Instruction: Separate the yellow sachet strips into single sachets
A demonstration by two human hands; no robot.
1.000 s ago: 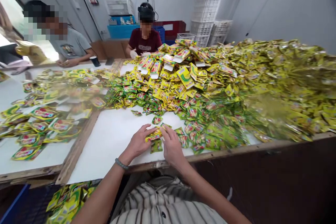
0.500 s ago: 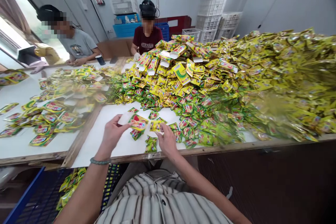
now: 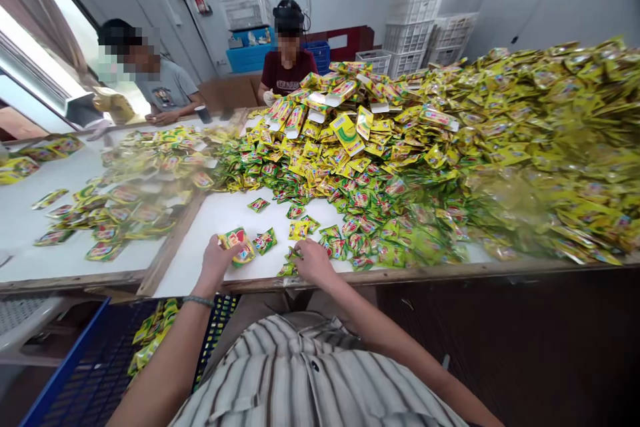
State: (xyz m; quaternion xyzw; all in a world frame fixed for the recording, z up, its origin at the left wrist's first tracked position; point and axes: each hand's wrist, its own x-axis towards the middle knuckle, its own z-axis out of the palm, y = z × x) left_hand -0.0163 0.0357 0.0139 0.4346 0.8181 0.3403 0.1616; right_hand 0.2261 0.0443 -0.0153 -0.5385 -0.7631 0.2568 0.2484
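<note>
My left hand (image 3: pixel 217 265) is closed on a small printed carton (image 3: pixel 239 245) in yellow, green and red, held low over the white tabletop. Fingers of my right hand (image 3: pixel 316 263) are bent down onto a small green packet (image 3: pixel 287 269) near the table's front edge, partly hiding it. Just beyond those fingertips a yellow packet (image 3: pixel 299 230) lies flat. Between my hands rests a green and red packet (image 3: pixel 265 241); another packet (image 3: pixel 259 205) lies farther back.
A large heap of yellow and green packets (image 3: pixel 400 167) covers the right and back, with several cartons on top. Left of a wooden divider (image 3: pixel 173 243) lie more cartons (image 3: pixel 107 233). A blue crate (image 3: pixel 75 360) stands below. Two people (image 3: pixel 167 90) (image 3: pixel 287 70) sit across the table.
My left hand has tilted the carton so its printed face shows and its white flap no longer does. My right hand has moved from the yellow packet to the green one nearer me.
</note>
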